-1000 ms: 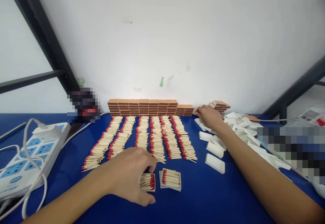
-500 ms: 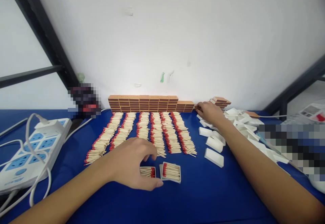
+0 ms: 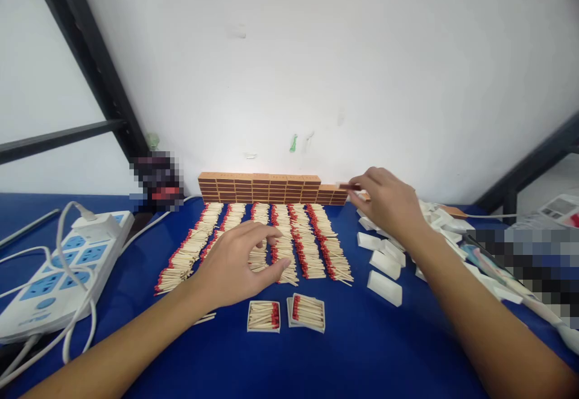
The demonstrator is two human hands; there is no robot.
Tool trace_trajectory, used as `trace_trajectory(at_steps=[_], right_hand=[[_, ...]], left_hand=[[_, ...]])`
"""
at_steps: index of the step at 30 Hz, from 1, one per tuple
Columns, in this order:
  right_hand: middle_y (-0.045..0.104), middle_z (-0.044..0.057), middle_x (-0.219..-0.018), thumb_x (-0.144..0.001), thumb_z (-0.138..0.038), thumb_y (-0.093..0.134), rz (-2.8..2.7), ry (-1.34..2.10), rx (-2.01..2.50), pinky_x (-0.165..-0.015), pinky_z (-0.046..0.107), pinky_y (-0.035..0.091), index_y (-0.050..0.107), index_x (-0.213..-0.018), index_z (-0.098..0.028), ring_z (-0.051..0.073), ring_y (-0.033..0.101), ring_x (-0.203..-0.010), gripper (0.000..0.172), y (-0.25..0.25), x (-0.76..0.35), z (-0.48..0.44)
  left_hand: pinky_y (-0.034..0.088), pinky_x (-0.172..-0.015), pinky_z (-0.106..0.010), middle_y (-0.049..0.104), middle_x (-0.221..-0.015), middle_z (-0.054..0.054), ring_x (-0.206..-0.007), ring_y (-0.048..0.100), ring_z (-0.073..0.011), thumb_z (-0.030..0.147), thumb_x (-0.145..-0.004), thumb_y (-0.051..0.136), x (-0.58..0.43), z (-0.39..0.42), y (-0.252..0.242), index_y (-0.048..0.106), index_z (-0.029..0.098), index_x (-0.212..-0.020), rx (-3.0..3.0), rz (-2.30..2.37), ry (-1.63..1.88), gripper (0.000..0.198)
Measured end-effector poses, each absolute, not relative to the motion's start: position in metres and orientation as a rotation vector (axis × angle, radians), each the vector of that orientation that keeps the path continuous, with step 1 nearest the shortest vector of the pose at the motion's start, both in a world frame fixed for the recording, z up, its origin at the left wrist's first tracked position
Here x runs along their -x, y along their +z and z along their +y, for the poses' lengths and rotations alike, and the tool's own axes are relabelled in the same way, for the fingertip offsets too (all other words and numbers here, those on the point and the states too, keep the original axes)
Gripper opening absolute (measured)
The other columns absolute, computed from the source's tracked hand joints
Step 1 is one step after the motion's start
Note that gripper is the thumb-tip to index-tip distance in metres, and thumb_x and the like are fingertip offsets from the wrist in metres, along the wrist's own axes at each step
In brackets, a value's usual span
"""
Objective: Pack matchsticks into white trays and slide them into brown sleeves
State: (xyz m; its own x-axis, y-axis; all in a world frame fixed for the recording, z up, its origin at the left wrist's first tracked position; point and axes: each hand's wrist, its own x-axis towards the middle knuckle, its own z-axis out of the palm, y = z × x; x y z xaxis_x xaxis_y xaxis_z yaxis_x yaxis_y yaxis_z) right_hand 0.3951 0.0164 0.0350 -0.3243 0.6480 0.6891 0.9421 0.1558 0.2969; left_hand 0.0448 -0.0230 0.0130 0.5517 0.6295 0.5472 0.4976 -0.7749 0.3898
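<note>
Between the thumb and fingers of my right hand [image 3: 386, 200] is a small brown matchbox [image 3: 347, 186], lifted near the right end of the stacked matchboxes [image 3: 260, 188]. My left hand [image 3: 242, 260] hovers over the rows of red-tipped matches [image 3: 283, 245], fingers curved and apart, holding nothing. In front of it lies a white tray filled with matches [image 3: 263, 316]. To its right, another filled tray [image 3: 308, 313] rests on top of a further tray, whose contents are mostly hidden.
Loose white matchbox trays [image 3: 384, 287] are scattered and heaped on the right of the blue table [image 3: 280, 369]. A power strip [image 3: 67, 266] with white cables lies at left. The white wall [image 3: 316, 73] stands behind, with dark metal bars [image 3: 85, 55] at the sides.
My right hand has risen from the table by the wall, bringing up a matchbox. My left hand has moved up and away from the filled tray, uncovering it.
</note>
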Motion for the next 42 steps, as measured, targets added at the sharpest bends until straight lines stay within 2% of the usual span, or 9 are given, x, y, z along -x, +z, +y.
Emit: trace_trajectory(at_steps=[5,9,14,16,19,23,33,38,42], right_hand=[[0.063,0.005,-0.081,-0.1,-0.01,0.058,-2.295,-1.043,0.844,-0.062,0.033,0.041,0.069,-0.098,-0.015,0.019,0.053,-0.076,0.012,0.033,-0.302,-0.03],[0.063,0.003,-0.078,-0.098,-0.002,0.058,-2.293,-1.0,0.699,-0.06,0.033,0.042,0.068,-0.098,-0.013,0.018,0.051,-0.073,0.015,0.031,-0.273,-0.051],[0.064,0.004,-0.08,-0.1,-0.002,0.054,-2.306,-0.879,0.605,-0.061,0.033,0.043,0.064,-0.106,-0.016,0.019,0.055,-0.076,0.018,0.024,-0.276,-0.051],[0.064,0.004,-0.086,-0.099,-0.006,0.058,-2.284,-0.649,0.7,-0.061,0.032,0.045,0.061,-0.113,-0.019,0.018,0.057,-0.077,0.019,0.019,-0.278,-0.048],[0.061,0.003,-0.095,-0.095,-0.022,0.069,-2.104,0.114,0.951,-0.062,0.029,0.049,0.055,-0.122,-0.023,0.016,0.056,-0.076,0.03,0.014,-0.277,-0.045],[0.058,0.002,-0.094,-0.097,-0.037,0.069,-1.799,0.871,0.964,-0.064,0.027,0.052,0.061,-0.113,-0.023,0.015,0.057,-0.08,0.022,0.014,-0.275,-0.045],[0.062,-0.001,-0.075,-0.086,-0.054,0.079,-1.589,1.181,1.081,-0.044,0.027,0.054,0.068,-0.095,-0.023,0.014,0.057,-0.058,0.034,0.003,-0.264,-0.046],[0.064,-0.001,-0.065,-0.089,-0.062,0.073,-1.521,1.168,1.137,-0.042,0.026,0.05,0.067,-0.084,-0.02,0.012,0.056,-0.046,0.042,0.001,-0.264,-0.042],[0.066,0.002,-0.065,-0.088,-0.063,0.073,-1.433,1.133,1.151,-0.044,0.025,0.05,0.068,-0.08,-0.019,0.014,0.06,-0.053,0.045,0.004,-0.279,-0.027]], left_hand=[[0.057,-0.088,-0.039,0.078,-0.111,-0.004,-0.098,0.073,-0.0234,0.046,-0.084,0.082,-0.049,-0.022,0.011,0.066,0.024,-0.131,-2.446,1.071,1.173,0.054],[0.056,-0.079,-0.034,0.078,-0.095,-0.001,-0.085,0.072,-0.0198,0.037,-0.084,0.082,-0.052,-0.022,0.012,0.073,0.023,-0.115,-2.384,1.064,1.227,0.035],[0.053,-0.077,-0.032,0.075,-0.098,-0.001,-0.089,0.069,-0.0189,0.031,-0.083,0.08,-0.052,-0.022,0.014,0.074,0.023,-0.109,-2.373,1.082,1.202,0.028],[0.052,-0.074,-0.031,0.075,-0.095,0.0,-0.084,0.068,-0.0179,0.035,-0.083,0.082,-0.051,-0.019,0.013,0.075,0.023,-0.103,-2.348,1.092,1.177,0.024],[0.05,-0.07,-0.031,0.075,-0.091,0.0,-0.079,0.066,-0.0175,0.037,-0.082,0.085,-0.048,-0.014,0.01,0.075,0.023,-0.101,-2.332,1.129,1.211,0.026],[0.053,-0.077,-0.033,0.076,-0.096,-0.002,-0.087,0.069,-0.0197,0.032,-0.084,0.084,-0.047,-0.012,0.007,0.075,0.022,-0.104,-2.406,1.057,1.296,0.024],[0.056,-0.074,-0.03,0.074,-0.095,-0.004,-0.082,0.07,-0.0177,0.024,-0.089,0.078,-0.053,-0.018,0.003,0.075,0.018,-0.105,-2.554,0.934,1.385,0.017],[0.061,-0.079,-0.032,0.078,-0.099,-0.005,-0.087,0.075,-0.0206,0.036,-0.089,0.083,-0.05,-0.017,-0.001,0.073,0.018,-0.115,-2.62,0.966,1.315,0.033],[0.062,-0.076,-0.034,0.081,-0.098,-0.005,-0.083,0.077,-0.0229,0.045,-0.09,0.08,-0.046,-0.014,-0.002,0.075,0.019,-0.114,-2.644,1.088,1.29,0.036]])
